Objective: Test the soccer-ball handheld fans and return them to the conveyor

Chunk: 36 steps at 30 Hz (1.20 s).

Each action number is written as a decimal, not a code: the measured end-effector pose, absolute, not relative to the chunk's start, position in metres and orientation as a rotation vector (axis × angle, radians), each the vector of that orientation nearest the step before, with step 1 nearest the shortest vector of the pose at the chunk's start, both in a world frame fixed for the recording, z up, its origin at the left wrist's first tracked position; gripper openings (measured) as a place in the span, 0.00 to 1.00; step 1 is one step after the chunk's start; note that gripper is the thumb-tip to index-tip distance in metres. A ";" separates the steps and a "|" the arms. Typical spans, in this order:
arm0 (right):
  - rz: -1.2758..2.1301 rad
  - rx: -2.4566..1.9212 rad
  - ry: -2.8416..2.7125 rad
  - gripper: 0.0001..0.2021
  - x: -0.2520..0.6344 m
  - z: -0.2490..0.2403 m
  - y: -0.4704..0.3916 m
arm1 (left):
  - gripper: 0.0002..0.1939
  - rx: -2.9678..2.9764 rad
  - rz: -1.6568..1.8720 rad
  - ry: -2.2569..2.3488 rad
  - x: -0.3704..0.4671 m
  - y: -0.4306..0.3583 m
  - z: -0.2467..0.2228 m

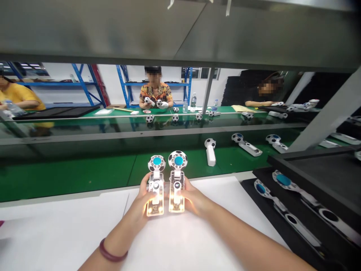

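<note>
Two small handheld fans with football-patterned heads and blue centres are held upright side by side over the white table. My left hand [143, 201] is closed round the left fan [156, 188], its thumb on the front of the body. Closed the same way, my right hand [194, 197] grips the right fan [177, 188], thumb across its front. Both clear bodies glow with warm lights near the bottom. A round display shows on the right fan's body; its digits are too small to read surely. The fingers behind the fans are mostly hidden.
Several like fans, one white-bodied fan [210, 152] among them, lie on the green conveyor belt [70, 169]. At right, a black tray [304, 162] sits above more fans. A metal shelf [113, 34] hangs overhead. Across the belt, a person [155, 92] holds two fans; others sit either side.
</note>
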State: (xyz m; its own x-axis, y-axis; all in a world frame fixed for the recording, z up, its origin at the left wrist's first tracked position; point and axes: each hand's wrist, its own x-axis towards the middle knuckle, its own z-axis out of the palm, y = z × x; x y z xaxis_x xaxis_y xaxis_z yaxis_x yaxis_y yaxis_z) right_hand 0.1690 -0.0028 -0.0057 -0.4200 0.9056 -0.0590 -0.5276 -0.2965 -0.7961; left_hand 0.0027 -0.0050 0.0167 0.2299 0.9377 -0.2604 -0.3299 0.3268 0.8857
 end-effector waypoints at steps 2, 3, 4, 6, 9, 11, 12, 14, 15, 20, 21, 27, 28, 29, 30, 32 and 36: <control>1.865 -0.635 -0.894 0.31 0.169 -0.005 -0.003 | 0.36 0.816 1.034 0.938 0.003 -0.005 0.016; 1.864 -0.640 -0.895 0.31 0.169 -0.005 -0.003 | 0.36 0.822 1.044 0.936 0.003 -0.005 0.015; 1.862 -0.652 -0.893 0.32 0.169 -0.005 -0.003 | 0.36 0.826 1.051 0.937 0.003 -0.005 0.015; 1.855 -0.681 -0.886 0.32 0.169 -0.004 -0.003 | 0.37 0.826 1.057 0.942 0.003 -0.005 0.013; 1.859 -0.689 -0.876 0.33 0.169 -0.003 -0.004 | 0.38 0.823 1.068 0.921 0.002 -0.004 0.011; 1.866 -0.678 -0.875 0.33 0.168 -0.003 -0.004 | 0.39 0.817 1.072 0.900 0.002 -0.003 0.010; 1.870 -0.674 -0.876 0.33 0.168 -0.004 -0.004 | 0.38 0.812 1.071 0.897 0.002 -0.003 0.010; 1.868 -0.672 -0.871 0.33 0.168 -0.005 -0.004 | 0.37 0.805 1.074 0.896 0.002 -0.003 0.010; 1.866 -0.673 -0.869 0.33 0.168 -0.005 -0.003 | 0.37 0.804 1.076 0.896 0.002 -0.003 0.010; 1.861 -0.656 -0.880 0.33 0.168 -0.007 -0.003 | 0.38 0.801 1.083 0.887 0.003 -0.004 0.012; 1.865 -0.647 -0.880 0.33 0.168 -0.007 -0.003 | 0.38 0.799 1.086 0.880 0.003 -0.004 0.012; 1.860 -0.645 -0.872 0.33 0.166 -0.004 -0.005 | 0.38 0.803 1.088 0.870 0.002 -0.002 0.009; 1.858 -0.629 -0.863 0.34 0.166 -0.005 -0.004 | 0.38 0.812 1.094 0.855 0.002 -0.002 0.009; 1.860 -0.615 -0.855 0.34 0.166 -0.006 -0.004 | 0.38 0.820 1.098 0.849 0.002 -0.002 0.009; 1.862 -0.608 -0.849 0.35 0.166 -0.007 -0.003 | 0.38 0.826 1.101 0.851 0.002 -0.002 0.009; 1.867 -0.598 -0.846 0.35 0.167 -0.010 -0.002 | 0.38 0.838 1.100 0.852 0.003 -0.003 0.009; 1.870 -0.586 -0.871 0.36 0.169 -0.015 0.000 | 0.38 0.861 1.080 0.831 0.002 -0.004 0.011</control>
